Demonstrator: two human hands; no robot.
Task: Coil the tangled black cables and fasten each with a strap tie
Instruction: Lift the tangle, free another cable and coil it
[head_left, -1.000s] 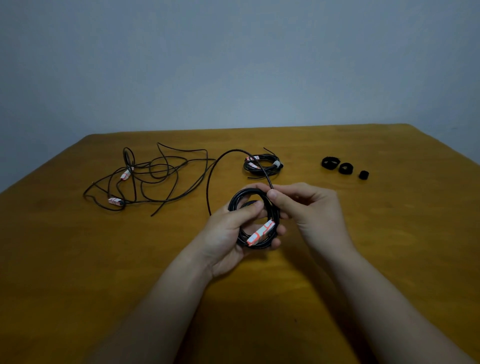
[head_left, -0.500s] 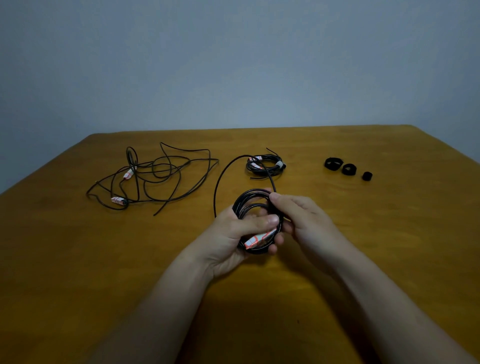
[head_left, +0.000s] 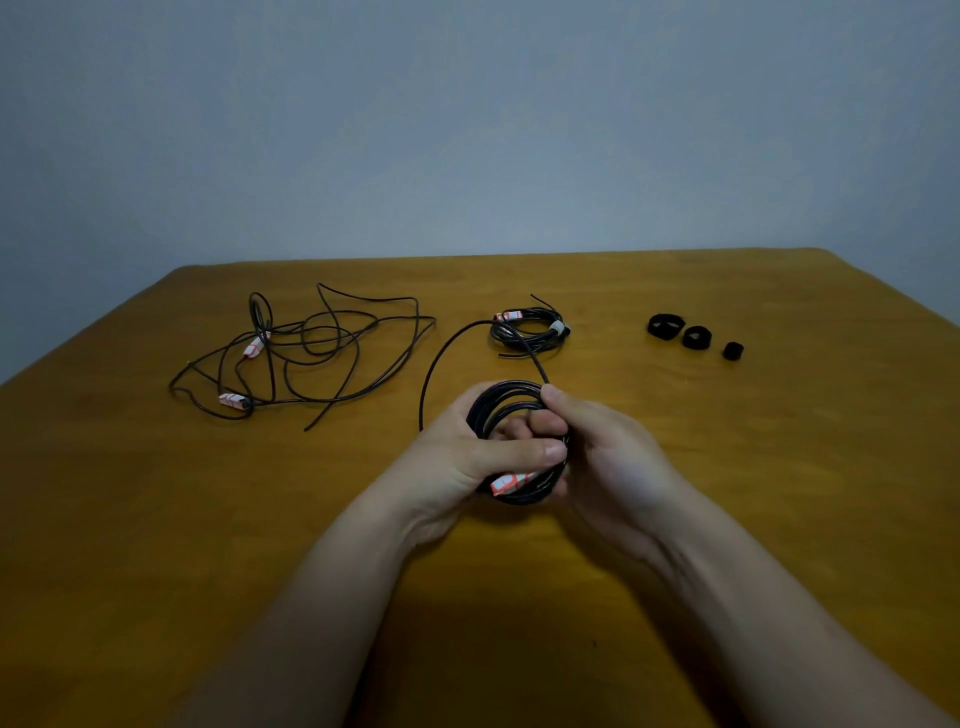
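Over the middle of the brown wooden table (head_left: 779, 493), the left hand (head_left: 462, 462) clamps a half-wound coil of thin black cable (head_left: 493, 405); the right hand (head_left: 613, 457) pinches its loose tail (head_left: 427, 379) (arcing toward the far edge). A slackened grip could let the turns spring apart.

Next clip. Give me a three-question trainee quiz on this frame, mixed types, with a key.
1. True or false: the far coil lies to the right of the tangle.
2. How many strap ties lie on the table?
3. Which hand pinches the loose strand just above the held coil? A: left hand. B: right hand.
Key: 1 true; 2 three; 3 B.
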